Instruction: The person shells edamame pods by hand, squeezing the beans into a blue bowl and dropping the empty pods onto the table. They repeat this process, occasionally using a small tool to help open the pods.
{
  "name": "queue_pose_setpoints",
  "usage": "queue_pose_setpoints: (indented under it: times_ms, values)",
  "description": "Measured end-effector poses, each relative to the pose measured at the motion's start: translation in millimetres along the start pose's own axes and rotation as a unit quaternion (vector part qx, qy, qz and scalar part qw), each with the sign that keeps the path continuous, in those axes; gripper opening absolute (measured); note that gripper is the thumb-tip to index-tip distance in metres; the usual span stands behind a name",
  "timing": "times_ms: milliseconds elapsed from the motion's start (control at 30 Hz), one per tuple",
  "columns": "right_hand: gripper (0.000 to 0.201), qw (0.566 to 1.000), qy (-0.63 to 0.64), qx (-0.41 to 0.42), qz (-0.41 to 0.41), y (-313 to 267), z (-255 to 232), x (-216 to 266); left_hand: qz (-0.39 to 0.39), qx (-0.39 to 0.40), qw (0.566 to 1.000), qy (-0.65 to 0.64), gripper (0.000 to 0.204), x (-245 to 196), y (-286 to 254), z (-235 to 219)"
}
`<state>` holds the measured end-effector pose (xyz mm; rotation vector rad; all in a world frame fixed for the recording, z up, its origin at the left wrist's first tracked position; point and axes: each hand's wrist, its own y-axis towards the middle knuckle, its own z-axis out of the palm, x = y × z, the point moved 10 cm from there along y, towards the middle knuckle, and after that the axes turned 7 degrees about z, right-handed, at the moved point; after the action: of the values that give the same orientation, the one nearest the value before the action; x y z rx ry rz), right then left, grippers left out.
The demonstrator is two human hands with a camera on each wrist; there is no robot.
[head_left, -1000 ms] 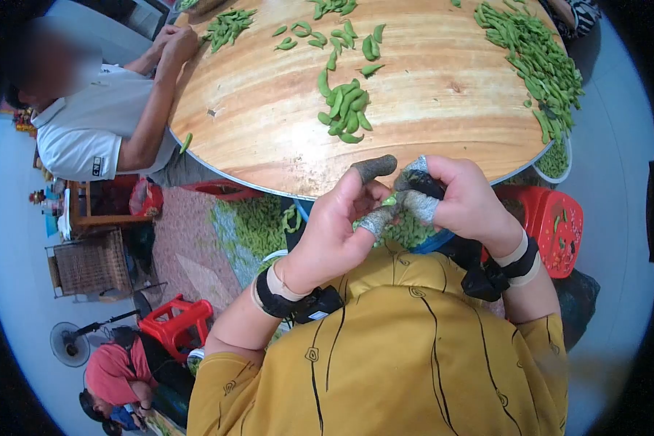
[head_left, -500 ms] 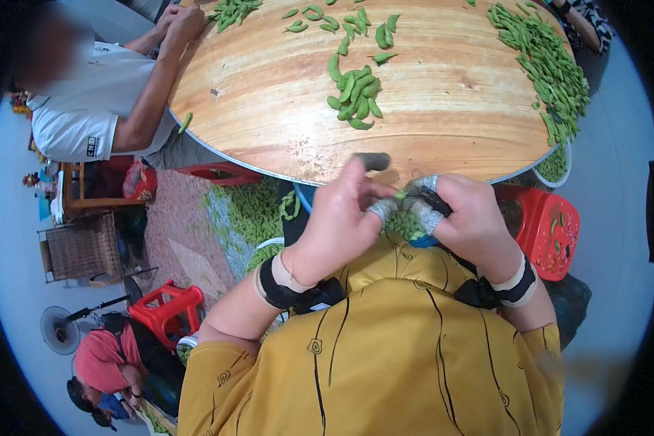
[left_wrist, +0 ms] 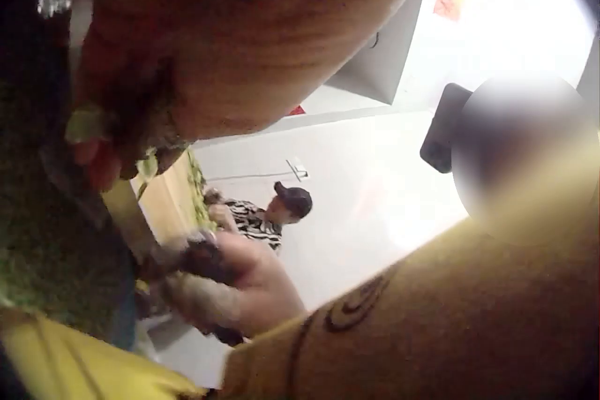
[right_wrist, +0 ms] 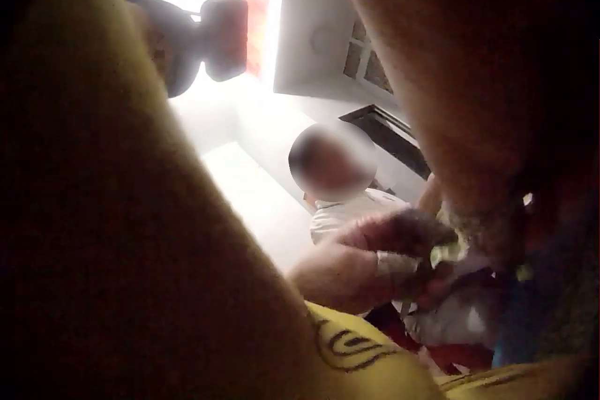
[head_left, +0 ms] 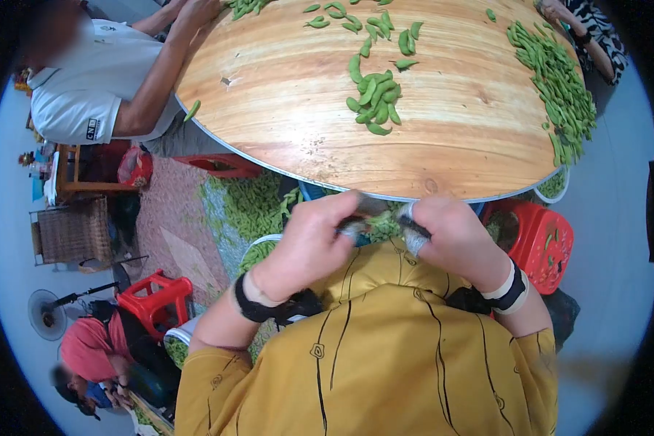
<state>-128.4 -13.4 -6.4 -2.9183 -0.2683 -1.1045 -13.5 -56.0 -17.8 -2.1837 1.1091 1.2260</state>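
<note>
Left fingers (right_wrist: 401,231) around green pod (right_wrist: 446,252)

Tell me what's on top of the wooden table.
The wooden table bears a small heap of green pods, loose pods beyond it, a larger heap along its right edge and more toward the left. The surface beneath the heaps is hidden.

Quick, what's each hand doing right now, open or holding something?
Left hand: closed, apparently pinching a green pod.
Right hand: cannot be told; its grip is too blurred.
</note>
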Motion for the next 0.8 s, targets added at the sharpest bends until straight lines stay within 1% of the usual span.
queue_pose_setpoints:
  times_ms: [33,67,100,133,167,200,233,267,300,333,367,400,467,500,533,567,600,667,700,733,767,800]
  values:
    - [0.015,0.999,-0.001,0.044,-0.018,-0.9,7.4,0.5,-0.006,-0.016,1.000,0.017,0.034,3.1,-7.0,-11.0]
    - [0.014,0.996,-0.001,0.087,-0.037,-1.7,15.6,2.8,-0.046,-0.011,0.999,0.019,0.035,19.6,-18.0,-16.2]
    - [0.014,0.995,-0.001,0.090,-0.039,2.0,14.0,4.9,-0.059,0.013,0.994,0.087,0.030,27.2,-26.2,-23.1]
    - [0.013,0.997,-0.002,0.070,-0.012,9.3,5.7,3.1,-0.082,0.027,0.982,0.166,0.020,35.4,-34.7,-29.5]
    - [0.012,0.999,-0.005,0.048,0.015,16.9,-0.8,-0.3,-0.065,0.017,0.975,0.214,0.020,42.9,-45.5,-33.6]
    - [0.012,0.999,-0.006,0.048,0.014,26.9,-1.2,-0.1,-0.047,0.007,0.964,0.262,0.019,48.0,-52.8,-36.0]
    - [0.011,1.000,-0.027,-0.001,0.015,40.8,-11.5,-0.7,-0.047,0.005,0.964,0.262,0.019,48.2,-53.3,-37.4]
    - [0.009,0.997,-0.049,-0.050,0.015,53.2,-22.2,-0.5,-0.033,-0.014,0.964,0.263,0.019,44.8,-53.0,-41.6]
    - [0.009,0.997,-0.052,-0.051,0.013,65.2,-21.7,-1.3,-0.018,-0.034,0.964,0.264,0.020,41.3,-52.5,-45.9]
    - [0.010,0.995,-0.075,-0.070,0.003,76.1,-21.3,-1.4,-0.016,-0.037,0.963,0.265,0.020,35.6,-48.4,-48.4]
    - [0.010,0.991,-0.098,-0.088,-0.007,82.1,-20.2,-1.1,-0.032,-0.040,0.975,0.216,0.021,28.5,-40.7,-50.1]
    - [0.010,0.991,-0.100,-0.088,-0.011,85.3,-15.6,-2.9,-0.047,-0.042,0.984,0.167,0.021,23.9,-33.6,-50.2]
    - [0.011,0.986,-0.119,-0.113,0.001,90.4,-13.7,-8.2,-0.041,-0.055,0.986,0.152,0.022,16.8,-20.7,-48.0]
    - [0.011,0.986,-0.121,-0.111,-0.003,89.7,-15.5,-4.5,-0.002,-0.084,0.988,0.133,0.022,6.8,-12.8,-48.5]
    - [0.012,0.991,-0.088,-0.099,0.014,86.3,-18.1,-4.3,0.036,-0.112,0.987,0.113,0.022,-2.2,-5.9,-48.9]
    - [0.013,0.994,-0.055,-0.087,0.033,82.2,-18.1,-6.6,0.056,-0.124,0.982,0.128,0.023,-7.5,1.1,-47.3]
    - [0.013,0.995,-0.056,-0.082,0.033,78.3,-16.9,-8.0,0.053,-0.125,0.983,0.125,0.023,-5.0,8.9,-43.4]
    - [0.016,0.994,0.004,-0.079,0.081,70.4,-18.9,-22.7,0.075,-0.128,0.975,0.165,0.026,-6.2,25.4,-36.7]
    - [0.016,0.993,0.003,-0.079,0.082,66.4,-21.0,-23.3,0.086,-0.123,0.972,0.182,0.028,-9.1,32.2,-34.4]
    - [0.015,0.991,0.026,-0.087,0.103,61.3,-24.7,-27.8,0.088,-0.122,0.972,0.181,0.028,-8.0,39.9,-32.2]
    - [0.016,0.987,0.050,-0.094,0.123,56.1,-27.9,-32.9,0.113,-0.130,0.955,0.241,0.027,-12.0,46.8,-29.8]
    - [0.016,0.986,0.050,-0.095,0.124,51.3,-29.6,-36.1,0.137,-0.138,0.934,0.301,0.026,-16.1,52.0,-26.9]
